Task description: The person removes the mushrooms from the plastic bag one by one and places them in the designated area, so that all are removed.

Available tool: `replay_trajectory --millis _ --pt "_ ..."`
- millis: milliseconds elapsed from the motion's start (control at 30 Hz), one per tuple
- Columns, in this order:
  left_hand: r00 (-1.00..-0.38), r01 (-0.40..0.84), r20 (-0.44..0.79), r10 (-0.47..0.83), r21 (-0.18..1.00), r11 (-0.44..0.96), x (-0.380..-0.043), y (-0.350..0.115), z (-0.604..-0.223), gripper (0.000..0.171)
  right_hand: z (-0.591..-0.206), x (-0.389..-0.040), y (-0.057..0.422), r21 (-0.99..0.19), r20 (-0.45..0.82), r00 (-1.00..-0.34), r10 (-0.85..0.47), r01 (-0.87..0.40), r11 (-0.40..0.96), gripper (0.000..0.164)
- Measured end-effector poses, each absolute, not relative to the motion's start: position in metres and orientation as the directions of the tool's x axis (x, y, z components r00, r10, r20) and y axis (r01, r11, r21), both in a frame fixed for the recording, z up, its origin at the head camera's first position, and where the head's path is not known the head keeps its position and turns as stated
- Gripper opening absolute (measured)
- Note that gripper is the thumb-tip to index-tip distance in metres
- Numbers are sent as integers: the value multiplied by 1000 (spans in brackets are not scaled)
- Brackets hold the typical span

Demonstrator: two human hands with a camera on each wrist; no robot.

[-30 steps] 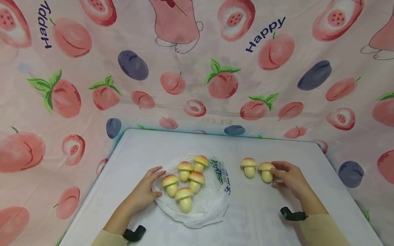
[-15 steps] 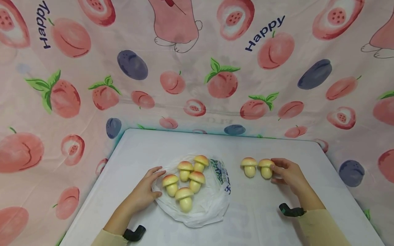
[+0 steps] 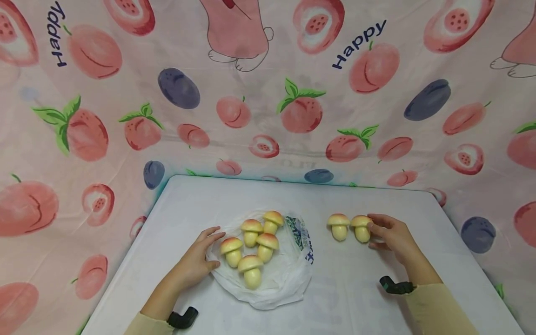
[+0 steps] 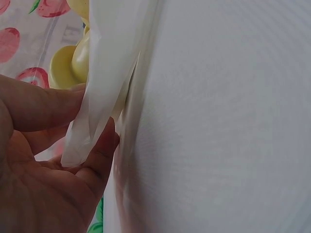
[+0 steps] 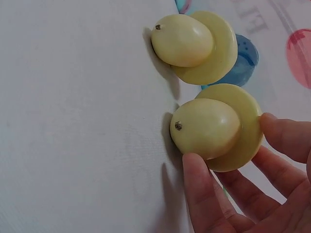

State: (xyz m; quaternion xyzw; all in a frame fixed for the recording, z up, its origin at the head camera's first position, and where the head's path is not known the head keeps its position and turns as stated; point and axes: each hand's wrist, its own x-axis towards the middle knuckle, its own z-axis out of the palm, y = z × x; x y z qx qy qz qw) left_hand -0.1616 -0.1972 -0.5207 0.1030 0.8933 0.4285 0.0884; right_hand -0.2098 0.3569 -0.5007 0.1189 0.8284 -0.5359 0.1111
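A: What's around the right hand (image 3: 391, 239)?

B: From here I see its thumb and fingertips pinching a mushroom (image 3: 361, 229) by the cap, at the right side of the white table (image 3: 347, 298). A second mushroom (image 3: 338, 227) sits just to its left, so that side is crowded.

A: And on the left?

B: The left hand (image 3: 194, 260) pinches the left edge of a plastic bag (image 3: 284, 288); my left wrist view shows the film folded between thumb and fingers (it hides part of the yellow shapes behind). Five mushrooms (image 3: 251, 279) are grouped on the bag, and a green-and-blue print (image 3: 298, 235) marks its right side.

A: Surfaces?

B: Smooth, slightly glossy mushrooms: rounded caps flushed orange, plump pale-yellow stems, a small dark nub on the two stem ends my right wrist view shows. The bag is thin, white and crinkled. Beyond the far edge hangs a pink fruit-printed cloth (image 3: 251, 163), softly creased.
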Motion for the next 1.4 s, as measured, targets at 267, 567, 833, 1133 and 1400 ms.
replay_trajectory --millis 267,567,833,1133,1400 --pt "-964 98 -78 255 786 611 -160 -197 -518 75 -501 -209 363 -861 -319 -944 83 325 392 72" --pt "-963 103 -74 258 785 611 -160 -197 -519 76 -498 -206 371 -852 -313 -945 98 325 411 74" --pt "-963 116 -63 263 783 611 -161 -197 -521 76 -485 -199 372 -859 -265 -960 91 278 430 69" --pt "-962 105 -72 262 791 603 -160 -198 -520 75 -480 -197 369 -883 -217 -973 74 228 411 64" --pt "-963 108 -66 263 794 598 -160 -197 -520 75 -473 -198 357 -884 -212 -976 52 214 415 66"
